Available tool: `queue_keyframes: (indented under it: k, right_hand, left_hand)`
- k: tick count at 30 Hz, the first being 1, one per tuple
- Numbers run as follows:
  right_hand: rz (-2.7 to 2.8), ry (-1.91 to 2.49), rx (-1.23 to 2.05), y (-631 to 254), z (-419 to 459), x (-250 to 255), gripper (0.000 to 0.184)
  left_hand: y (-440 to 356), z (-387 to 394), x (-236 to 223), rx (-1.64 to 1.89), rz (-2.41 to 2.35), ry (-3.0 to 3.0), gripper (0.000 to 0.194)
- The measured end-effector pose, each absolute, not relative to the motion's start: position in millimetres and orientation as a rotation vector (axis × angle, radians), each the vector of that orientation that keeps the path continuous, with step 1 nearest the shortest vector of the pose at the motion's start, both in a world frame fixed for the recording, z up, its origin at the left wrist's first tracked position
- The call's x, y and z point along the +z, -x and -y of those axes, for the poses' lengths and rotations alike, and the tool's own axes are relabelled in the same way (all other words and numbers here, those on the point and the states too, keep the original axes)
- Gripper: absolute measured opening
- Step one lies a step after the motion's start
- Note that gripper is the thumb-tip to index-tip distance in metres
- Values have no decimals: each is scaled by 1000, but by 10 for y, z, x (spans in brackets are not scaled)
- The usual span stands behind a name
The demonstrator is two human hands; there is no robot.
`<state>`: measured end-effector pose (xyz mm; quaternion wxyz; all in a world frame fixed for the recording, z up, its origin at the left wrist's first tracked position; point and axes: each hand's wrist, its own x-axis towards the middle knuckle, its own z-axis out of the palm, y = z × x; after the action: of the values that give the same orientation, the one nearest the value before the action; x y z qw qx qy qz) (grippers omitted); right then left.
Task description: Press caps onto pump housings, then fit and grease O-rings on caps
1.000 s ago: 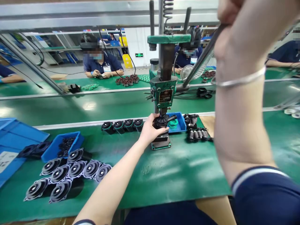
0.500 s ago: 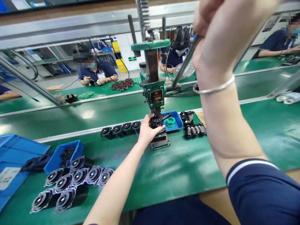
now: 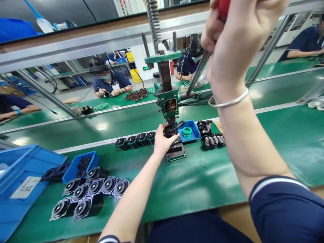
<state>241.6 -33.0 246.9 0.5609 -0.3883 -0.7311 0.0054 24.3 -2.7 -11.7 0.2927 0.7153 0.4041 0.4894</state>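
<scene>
A green hand press (image 3: 169,101) stands on the green table mat. Under its ram sits a black pump housing (image 3: 173,129) with a side spout, resting on the press base (image 3: 176,152). My left hand (image 3: 163,139) is wrapped around that housing from the left. My right hand (image 3: 234,40) is raised high and closed around the red-tipped steel lever (image 3: 197,73) of the press. A silver bangle rings my right wrist.
A row of black cylindrical parts (image 3: 136,139) lies left of the press. A small blue tray with green rings (image 3: 187,131) and more black parts (image 3: 211,135) sit right. Round finned discs (image 3: 91,190) and blue bins (image 3: 22,182) are near left. Other people work across the conveyor.
The view has tilted up and shifted slightly. My right hand stays closed on the lever, now higher in view with the red tip showing. My left hand keeps hold of the housing.
</scene>
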Motion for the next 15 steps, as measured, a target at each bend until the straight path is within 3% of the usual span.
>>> queue_keyframes:
  k: [4, 7, 11, 15]
  right_hand:
    - [1757, 1107, -227, -2550, 665, 2267, 70]
    - [1755, 1200, -407, -2236, 814, 1935, 76]
    - [2284, 1123, -391, -1769, 1293, 919, 69]
    - [2251, 1226, -221, -1821, 1886, 24, 80]
  left_hand:
    - [-247, 68, -8, 1294, -1046, -1912, 59]
    - [-141, 243, 69, 1315, -1041, -1940, 56]
    - [21, 820, -81, 1289, -828, -2086, 57]
    - [19, 1360, -269, 1087, -609, -2312, 68]
